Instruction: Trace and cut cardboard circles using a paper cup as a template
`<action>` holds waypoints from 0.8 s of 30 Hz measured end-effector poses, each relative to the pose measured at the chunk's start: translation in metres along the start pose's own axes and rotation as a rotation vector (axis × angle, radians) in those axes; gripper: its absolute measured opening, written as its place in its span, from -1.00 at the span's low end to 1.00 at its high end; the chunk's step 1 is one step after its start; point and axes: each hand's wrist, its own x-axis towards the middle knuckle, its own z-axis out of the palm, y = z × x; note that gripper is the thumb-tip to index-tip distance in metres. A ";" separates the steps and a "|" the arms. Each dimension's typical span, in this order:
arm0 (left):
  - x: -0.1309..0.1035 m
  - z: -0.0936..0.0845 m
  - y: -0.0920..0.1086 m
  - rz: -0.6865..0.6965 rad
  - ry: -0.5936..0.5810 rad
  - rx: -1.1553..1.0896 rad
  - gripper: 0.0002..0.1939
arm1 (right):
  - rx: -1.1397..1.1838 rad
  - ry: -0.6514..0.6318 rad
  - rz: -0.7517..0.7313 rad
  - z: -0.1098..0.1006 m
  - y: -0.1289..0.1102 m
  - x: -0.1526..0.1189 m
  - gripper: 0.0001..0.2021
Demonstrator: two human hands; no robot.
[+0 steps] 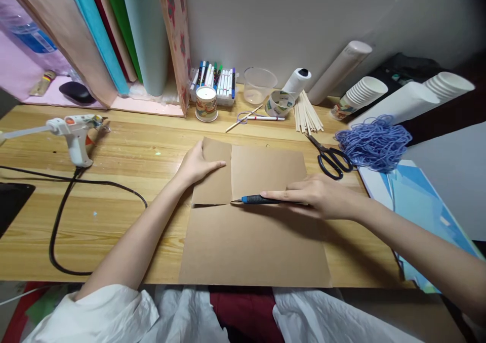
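A brown cardboard sheet (258, 247) lies flat at the front edge of the wooden table. Its upper left part is a flap, with a slit along its lower side and a line up its right side. My left hand (197, 165) rests on this flap, thumb spread from the fingers. In my right hand (315, 195) is a blue and black craft knife (256, 200), index finger stretched along its handle. The knife tip touches the cardboard where the slit meets the line.
Black scissors (331, 158) lie right of the cardboard, near purple string (374, 143) and blue sheets (425, 216). A glue gun (76, 135) with its cable is at left. Markers (224, 82), a paper cup (206, 104) and wooden sticks (307, 113) line the back.
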 end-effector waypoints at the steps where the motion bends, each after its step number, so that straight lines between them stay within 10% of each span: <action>1: 0.000 0.000 0.000 0.000 0.003 0.004 -0.42 | 0.001 -0.011 -0.005 0.000 0.002 0.000 -0.57; 16: 0.001 0.002 -0.006 0.062 -0.002 -0.038 -0.36 | -0.251 -0.172 0.028 -0.022 -0.018 0.007 -0.47; 24: 0.003 0.001 -0.011 0.087 0.018 -0.045 -0.33 | 0.286 0.199 0.131 -0.001 -0.005 -0.014 -0.59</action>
